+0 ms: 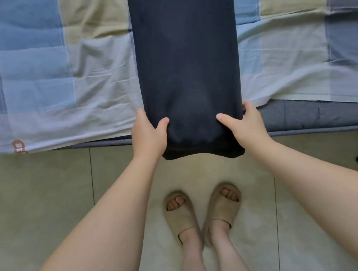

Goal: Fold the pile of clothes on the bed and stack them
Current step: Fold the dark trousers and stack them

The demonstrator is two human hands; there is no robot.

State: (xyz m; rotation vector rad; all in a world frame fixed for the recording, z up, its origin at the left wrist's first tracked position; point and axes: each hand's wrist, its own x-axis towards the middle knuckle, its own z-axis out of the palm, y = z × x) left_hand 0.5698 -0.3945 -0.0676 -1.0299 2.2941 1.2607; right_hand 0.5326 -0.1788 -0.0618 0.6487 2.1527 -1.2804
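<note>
**Desk:** Where does the garment lie against the hands?

**Operator:** On my feed the dark garment (187,66) runs as one long strip from the top edge of the view down across the bed cover (41,85). Its near end hangs past the mattress edge (318,114), over the tiled floor (32,188). The left hand (149,134) grasps the left side of that near end, with the thumb on top of the cloth and the fingers tucked out of sight beneath. The right hand (243,124) grasps the right side the same way: its thumb lies on top and its fingertips curl round the edge. The strip sits between the two hands, and both are clamped on it.

**Desk:** Any label or writing?

**Operator:** I see none on the garment. At the cover's near hem, far left, I make out a small brown mark (19,146) with pale shapes inside it, too small for me to read.

**Desk:** And how does the garment look?

**Operator:** It is plain navy, almost black, with straight parallel sides and a smooth top face. The hanging end is slightly uneven, lower at the right corner. The cover beneath it is checked in blue, grey and pale yellow-green, and creased near the hem
</note>
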